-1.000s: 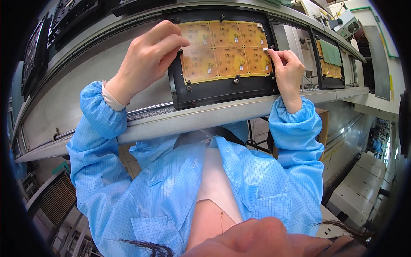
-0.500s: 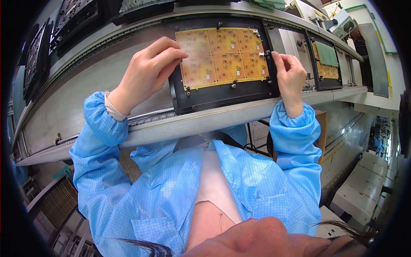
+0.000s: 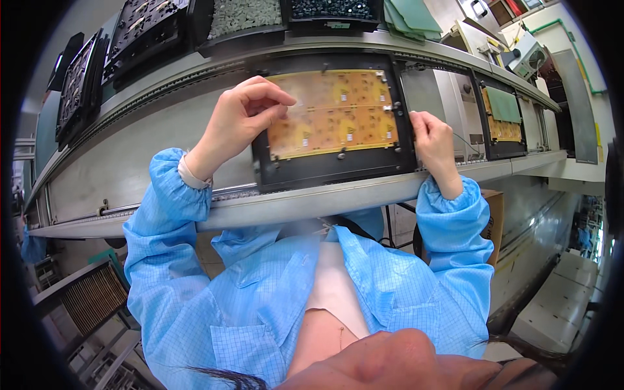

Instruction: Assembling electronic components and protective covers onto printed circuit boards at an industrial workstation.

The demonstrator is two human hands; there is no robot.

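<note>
Clearly, left hand [image 3: 242,112] by yellow board [image 3: 354,120], right hand [image 3: 434,140] by black frame [image 3: 331,173], fingers [image 3: 275,95] narrow (contents unclear)

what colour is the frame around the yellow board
Black; the frame shows best in the head view.

Clear bed [image 3: 130,153] left of black frame [image 3: 338,171]; bins [image 3: 315,25] block far side.

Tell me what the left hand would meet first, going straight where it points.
The left hand would probably meet the yellow circuit-board panel first, though the depth between them is unclear.
</note>
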